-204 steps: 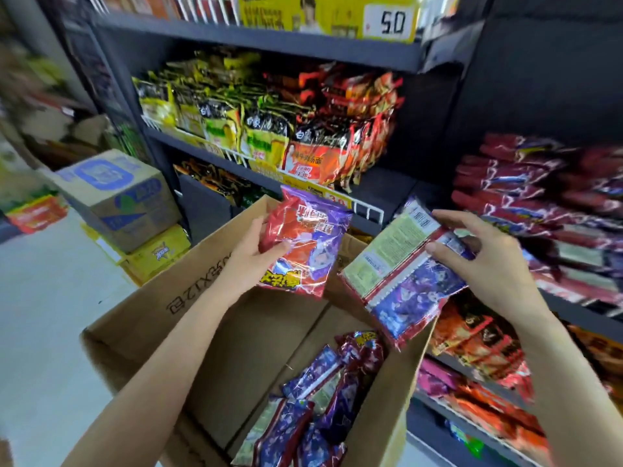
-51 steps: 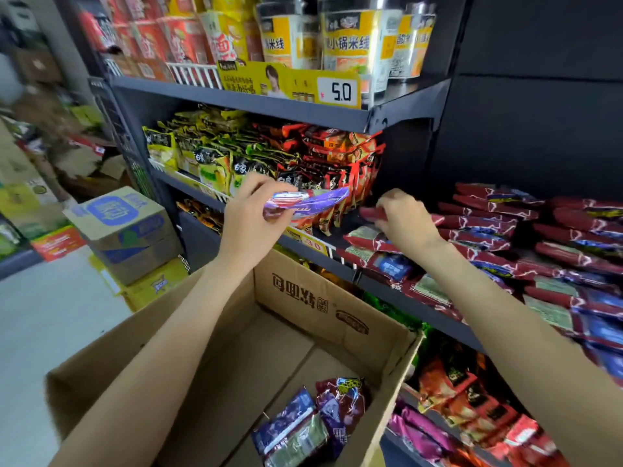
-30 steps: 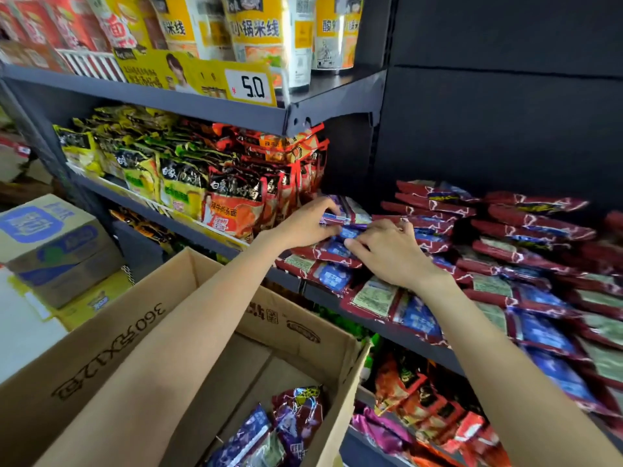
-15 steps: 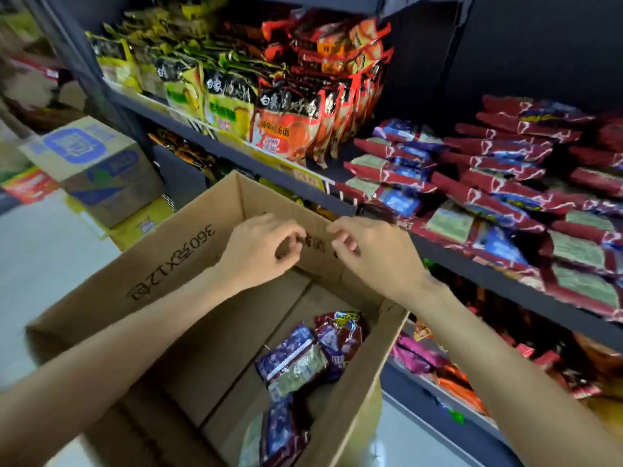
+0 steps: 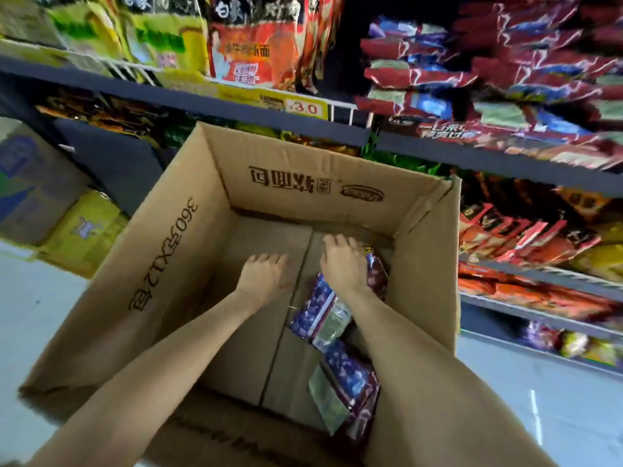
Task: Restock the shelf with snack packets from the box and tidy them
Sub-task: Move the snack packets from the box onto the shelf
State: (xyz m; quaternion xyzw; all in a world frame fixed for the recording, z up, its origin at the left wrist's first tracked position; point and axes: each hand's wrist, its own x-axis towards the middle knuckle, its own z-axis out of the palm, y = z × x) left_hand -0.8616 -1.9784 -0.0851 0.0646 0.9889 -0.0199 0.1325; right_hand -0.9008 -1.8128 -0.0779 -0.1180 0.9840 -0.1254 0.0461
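Note:
An open cardboard box (image 5: 303, 183) stands below the shelves. Several purple-and-red snack packets lie along its right side: one near the far wall (image 5: 317, 311), others closer to me (image 5: 347, 382). My right hand (image 5: 344, 264) lies on the far packet with its fingers bent over the top end. My left hand (image 5: 264, 276) hangs beside it over the bare box floor, fingers loosely curled, holding nothing. Matching red-and-purple packets (image 5: 421, 79) are stacked flat on the shelf (image 5: 505, 160) at upper right.
Orange and green noodle packs (image 5: 253, 45) stand on the left shelf above a 3.0 price tag (image 5: 305, 107). Lower right shelves hold orange packets (image 5: 522, 237). A blue-printed carton (image 5: 30, 183) and a yellow one (image 5: 84, 230) sit on the floor at left.
Both hands have dropped from above the box rim down to its bottom. My right hand has landed on a packet. My view has tilted down toward the box.

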